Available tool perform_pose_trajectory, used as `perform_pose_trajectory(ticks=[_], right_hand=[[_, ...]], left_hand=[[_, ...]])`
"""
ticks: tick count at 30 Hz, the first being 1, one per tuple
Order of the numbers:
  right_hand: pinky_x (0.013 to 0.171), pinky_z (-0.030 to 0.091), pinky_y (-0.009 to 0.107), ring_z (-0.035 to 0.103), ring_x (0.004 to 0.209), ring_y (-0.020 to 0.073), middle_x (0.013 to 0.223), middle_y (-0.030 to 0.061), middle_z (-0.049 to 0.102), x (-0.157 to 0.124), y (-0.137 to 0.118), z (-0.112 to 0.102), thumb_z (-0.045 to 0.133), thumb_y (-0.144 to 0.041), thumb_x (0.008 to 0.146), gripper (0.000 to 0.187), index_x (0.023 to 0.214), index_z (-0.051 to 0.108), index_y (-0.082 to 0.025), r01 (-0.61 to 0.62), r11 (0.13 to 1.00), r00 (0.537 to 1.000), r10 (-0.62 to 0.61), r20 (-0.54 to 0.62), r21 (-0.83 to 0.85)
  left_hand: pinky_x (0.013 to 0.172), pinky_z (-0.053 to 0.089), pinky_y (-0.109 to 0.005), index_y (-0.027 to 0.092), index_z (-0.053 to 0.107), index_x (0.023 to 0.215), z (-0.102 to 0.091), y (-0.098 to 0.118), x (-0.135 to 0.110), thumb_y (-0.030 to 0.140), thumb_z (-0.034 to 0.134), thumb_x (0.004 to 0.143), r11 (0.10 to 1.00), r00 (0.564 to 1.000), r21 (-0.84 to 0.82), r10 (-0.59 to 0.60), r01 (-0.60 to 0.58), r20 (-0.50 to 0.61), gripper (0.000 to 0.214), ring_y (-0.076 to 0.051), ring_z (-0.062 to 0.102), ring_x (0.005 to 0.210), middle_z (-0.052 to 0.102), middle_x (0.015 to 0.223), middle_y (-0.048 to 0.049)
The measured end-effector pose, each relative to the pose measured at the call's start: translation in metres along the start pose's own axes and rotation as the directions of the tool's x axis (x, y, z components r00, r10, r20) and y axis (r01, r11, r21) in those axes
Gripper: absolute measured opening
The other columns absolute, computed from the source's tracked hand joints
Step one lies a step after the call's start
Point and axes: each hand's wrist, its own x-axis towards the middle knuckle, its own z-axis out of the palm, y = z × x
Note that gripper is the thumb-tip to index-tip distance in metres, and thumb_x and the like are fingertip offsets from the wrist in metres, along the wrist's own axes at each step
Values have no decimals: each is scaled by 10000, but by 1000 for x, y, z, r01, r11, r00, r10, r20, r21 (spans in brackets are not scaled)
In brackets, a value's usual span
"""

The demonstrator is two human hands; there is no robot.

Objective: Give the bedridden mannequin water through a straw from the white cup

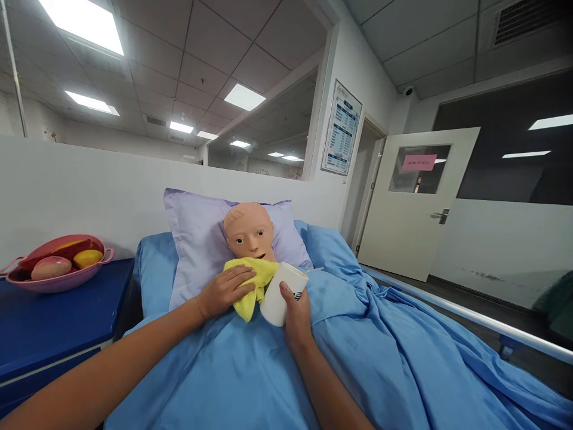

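A mannequin point(250, 230) lies face up in a bed with its mouth slightly open. Just under its chin, my left hand point(227, 291) holds a yellow cloth point(256, 272), fingers lying over the top and a corner hanging down. My right hand point(296, 307) is wrapped round a white cup point(276, 301) with a dark printed mark, tilted to the right beside the cloth. A thin pale stick or straw point(316, 270) shows at the cup's rim; the cup's inside is hidden.
A lilac pillow point(197, 239) supports the head, and a rumpled blue quilt point(358, 358) covers the bed. On the left, a blue cabinet point(67, 322) carries a pink basket point(62, 283) of fruit. A bed rail point(470, 316) runs along the right, with an open door point(403, 227) beyond.
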Motion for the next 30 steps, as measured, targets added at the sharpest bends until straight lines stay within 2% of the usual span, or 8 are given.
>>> perform_pose_trajectory(ticks=[5,9,12,15,20,23,26,30], right_hand=[[727,579,369,709,826,249,997,60,730,1,0,1,795,-449,676,597,1178,588,-199,8,1000,1000,-8,11,3],[718,576,372,708,814,250,1014,67,727,0,-1,2,792,-443,682,641,1232,570,-198,20,1000,999,-21,34,8],[749,575,376,706,864,261,1048,76,725,1,0,1,792,-448,679,628,1212,579,-191,29,1000,999,-29,24,3],[742,580,379,708,863,264,1040,76,730,1,1,1,789,-464,683,617,1195,579,-190,13,1000,1000,-12,13,-9],[766,582,381,708,860,250,1007,59,732,0,2,1,799,-457,679,577,1149,591,-196,13,1000,1000,-13,27,-1],[749,581,370,708,840,241,981,49,734,0,2,0,795,-458,681,560,1139,599,-201,6,1000,1000,-6,15,-27],[762,576,374,703,873,249,1017,62,731,0,2,-1,789,-456,688,576,1165,596,-196,13,998,1000,-12,19,-57],[791,566,375,695,906,248,1064,61,720,-1,1,0,783,-436,699,606,1221,579,-205,31,999,998,-29,47,-28]], left_hand=[[1046,473,-525,157,559,1169,-22,-9,50,112,522,928,997,986,-44,-73,67,-147,248,-266,441,1351,604,1311,-188],[1063,455,-532,163,565,1154,-13,-20,79,157,521,939,999,981,-31,-44,39,-187,220,-267,429,1361,602,1317,-180],[1056,476,-485,146,590,1094,3,-21,73,144,497,948,999,992,40,21,-16,-126,173,-256,469,1333,639,1273,-164],[1050,491,-436,140,614,1057,16,-17,53,129,487,951,993,998,104,55,-50,-44,165,-231,541,1268,669,1235,-139],[1044,496,-440,137,634,1012,25,-3,18,151,523,941,998,999,70,-1,4,-37,133,-232,575,1224,684,1209,-123],[1042,497,-448,131,633,1027,23,5,3,146,523,939,999,999,21,-33,33,-12,141,-227,596,1191,697,1173,-125],[1045,494,-446,144,620,1083,12,7,5,154,515,944,998,999,-33,-44,44,21,174,-222,584,1206,687,1188,-129],[1048,485,-473,144,585,1123,-10,-1,39,120,509,938,998,994,-54,-45,40,-99,202,-240,508,1293,644,1264,-159]])
